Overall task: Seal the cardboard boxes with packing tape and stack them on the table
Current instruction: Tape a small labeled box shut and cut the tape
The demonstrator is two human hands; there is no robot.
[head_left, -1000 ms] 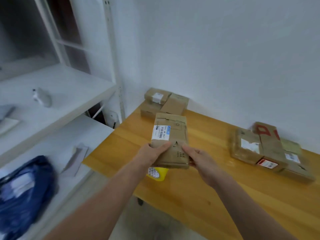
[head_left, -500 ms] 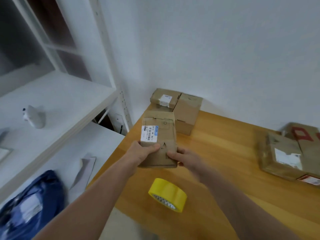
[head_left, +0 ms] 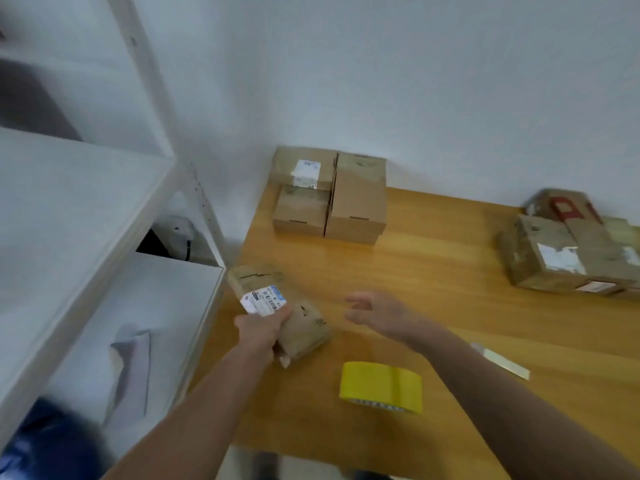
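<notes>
My left hand (head_left: 260,330) grips a small brown cardboard box (head_left: 280,311) with a white barcode label, held tilted over the left edge of the wooden table (head_left: 433,289). To its right my right hand (head_left: 375,311) hovers above the table with fingers spread, holding nothing. A yellow roll of packing tape (head_left: 381,386) lies on the table near the front edge, below my right hand. Three cardboard boxes (head_left: 329,195) stand grouped at the table's back left corner, one resting on another.
More taped boxes (head_left: 568,251) sit at the right side of the table. A pale flat strip (head_left: 502,362) lies right of the tape roll. White shelves (head_left: 69,209) stand left of the table, with a grey item (head_left: 130,368) and a blue bag (head_left: 45,441) on the lower shelf.
My right hand has let go of the labelled box and opened to the right. My left hand alone now holds the box, lowered and tilted toward the table's left edge.
</notes>
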